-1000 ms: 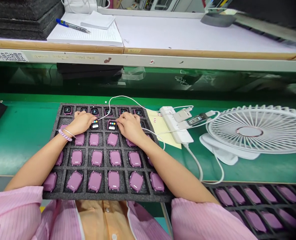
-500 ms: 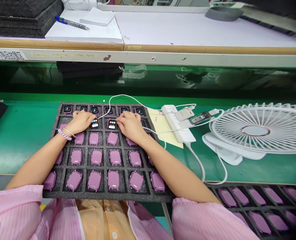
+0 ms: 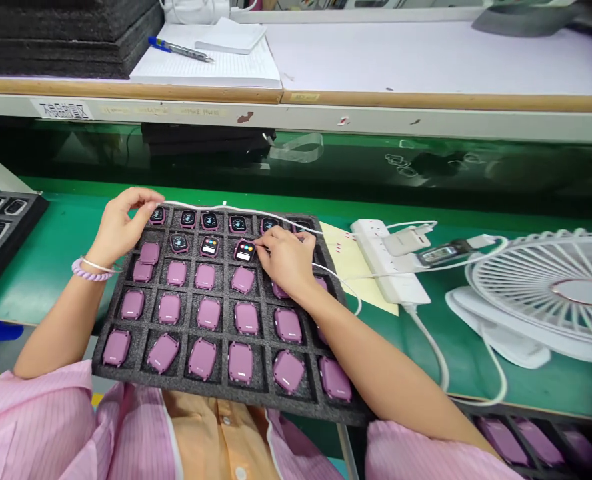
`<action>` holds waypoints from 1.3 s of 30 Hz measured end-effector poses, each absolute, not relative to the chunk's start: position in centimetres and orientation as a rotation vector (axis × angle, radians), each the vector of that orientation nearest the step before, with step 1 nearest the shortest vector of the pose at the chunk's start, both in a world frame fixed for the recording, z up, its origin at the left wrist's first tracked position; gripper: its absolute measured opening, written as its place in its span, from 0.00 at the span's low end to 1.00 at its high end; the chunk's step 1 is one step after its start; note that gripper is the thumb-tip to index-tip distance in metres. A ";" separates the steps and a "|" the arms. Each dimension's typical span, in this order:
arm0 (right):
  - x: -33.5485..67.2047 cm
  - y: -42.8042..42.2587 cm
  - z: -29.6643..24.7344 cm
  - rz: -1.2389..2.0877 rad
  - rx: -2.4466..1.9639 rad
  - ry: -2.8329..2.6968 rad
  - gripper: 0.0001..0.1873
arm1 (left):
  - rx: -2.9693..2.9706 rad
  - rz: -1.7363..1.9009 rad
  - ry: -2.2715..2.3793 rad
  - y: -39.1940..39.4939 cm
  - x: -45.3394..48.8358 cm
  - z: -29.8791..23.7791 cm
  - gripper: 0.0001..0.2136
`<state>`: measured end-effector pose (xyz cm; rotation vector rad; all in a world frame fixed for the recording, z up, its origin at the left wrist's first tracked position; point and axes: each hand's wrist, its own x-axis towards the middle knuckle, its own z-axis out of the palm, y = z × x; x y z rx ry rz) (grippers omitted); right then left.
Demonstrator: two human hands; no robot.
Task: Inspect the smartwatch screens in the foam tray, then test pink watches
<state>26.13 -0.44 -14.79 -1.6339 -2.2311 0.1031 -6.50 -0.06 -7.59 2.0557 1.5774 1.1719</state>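
A black foam tray (image 3: 176, 381) holds purple smartwatches, most lying back up, such as this purple smartwatch (image 3: 247, 319). Along its far rows, watches lie screen up. My left hand (image 3: 126, 223) is closed at the tray's far left corner, pinching a white charging cable (image 3: 196, 205) that stretches right over the far edge. My right hand (image 3: 289, 263) bends over the second row, fingertips against the right side of a lit smartwatch (image 3: 245, 251). A second white cable (image 3: 337, 277) comes out from under that hand; its tip is hidden by the fingers. Another lit smartwatch (image 3: 209, 247) lies to the left.
A white power strip (image 3: 391, 263) with a charger and a small meter (image 3: 443, 253) stands right of the tray. Beyond is a white fan (image 3: 566, 293). Another foam tray (image 3: 13, 230) sits left. The shelf (image 3: 376, 60) above carries a notebook (image 3: 206, 73) and pen (image 3: 181, 50).
My left hand has moved from the left lit watch to the far left corner, drawing its cable along. My right hand stays at its watch. The view has shifted left.
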 end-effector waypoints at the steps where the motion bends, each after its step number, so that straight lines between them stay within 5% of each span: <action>1: 26.2 -0.4 -15.0 0.092 -1.618 -2.227 0.14 | 2.144 1.079 1.607 -0.9 -7.6 -7.7 0.13; 8: 25.9 -0.2 -15.5 0.024 -1.586 -2.165 0.12 | 2.300 0.666 1.859 -2.3 -11.1 -11.4 0.21; 19: 32.0 -0.1 -12.5 0.348 -1.508 -1.985 0.10 | 2.476 0.170 1.447 -3.3 -12.0 -10.0 0.24; 27: 38.6 -5.0 -10.8 0.579 -1.472 -2.224 0.16 | 2.472 0.323 1.277 -1.2 -12.0 -9.4 0.18; 32: 40.2 -7.8 -12.6 0.606 -1.483 -2.232 0.16 | 1.778 0.742 1.362 -1.7 -10.7 -8.8 0.24; 39: 39.6 -8.5 -13.1 0.352 -1.429 -2.240 0.14 | 0.797 0.969 1.111 -2.1 -3.6 -9.5 0.18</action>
